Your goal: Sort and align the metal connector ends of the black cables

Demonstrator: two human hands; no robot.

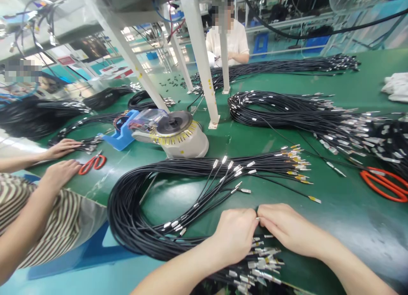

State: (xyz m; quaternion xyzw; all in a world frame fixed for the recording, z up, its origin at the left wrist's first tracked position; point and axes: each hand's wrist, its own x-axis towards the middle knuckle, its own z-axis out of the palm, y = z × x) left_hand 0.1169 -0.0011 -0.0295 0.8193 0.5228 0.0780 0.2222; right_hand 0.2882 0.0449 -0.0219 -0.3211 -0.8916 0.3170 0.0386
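Over the front of the green table, my left hand is closed in a pinch, its fingertips almost touching those of my right hand, which is pinched too. Between them shows a small pale tip, apparently the end of a cable; the rest is hidden by the fingers. Below and around my left hand lies a bundle of black cables, bent in a wide U. Its near ends carry silvery connectors; the far ends have yellow and white tips. Several cables with white tags cross inside the bend.
Orange-handled scissors lie at right, beside another cable bundle. Behind my bundle stand a round tape dispenser and a blue tape holder. White posts rise from the table. A co-worker's hands rest at left near red scissors.
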